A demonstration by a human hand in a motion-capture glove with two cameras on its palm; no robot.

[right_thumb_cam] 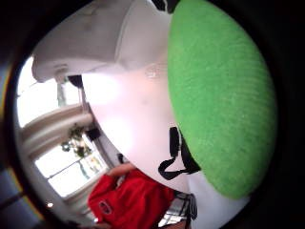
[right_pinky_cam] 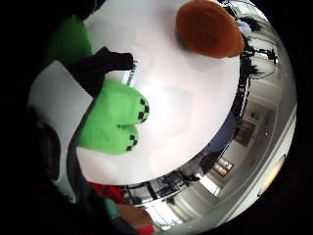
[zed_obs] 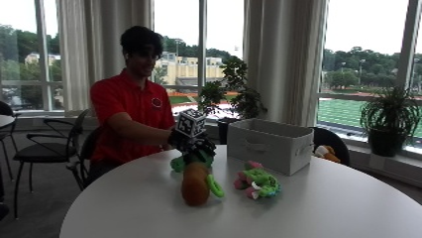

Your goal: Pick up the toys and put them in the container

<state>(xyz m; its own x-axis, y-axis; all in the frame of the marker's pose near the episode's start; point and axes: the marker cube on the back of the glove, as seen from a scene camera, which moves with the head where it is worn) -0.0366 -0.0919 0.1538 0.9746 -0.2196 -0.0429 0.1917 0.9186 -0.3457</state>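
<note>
Right hand, black glove: the grip is clamped on the green end of the orange-and-green plush toy. In the little finger side palm view a gloved finger curls over the plush, and two green plush feet with black checker marks stick out past it. In the thumb side palm view green plush fills the space next to the palm, so the toy is right against the hand. Exact finger wrap is not visible from outside, since the glove hides it.

Toy position: the outside view shows it hanging or leaning from the hand, orange body pointing down. Its lower end sits at or just above the desk; cannot tell whether it is lifted clear.

Second toy, the green-and-pink plush, lies on the desk just beside the first one, between it and the container. Nothing is touching it.

The container is a white fabric bin with a handle loop, standing upright on the desk beyond both toys, open top. Contents not visible from this angle. A further orange plush shape shows past the bin's far side, near the desk edge; unclear whether it is on the desk.

Progress, judged: early. One toy is grasped and not yet over the bin. At least one more is left on the desk.
</note>
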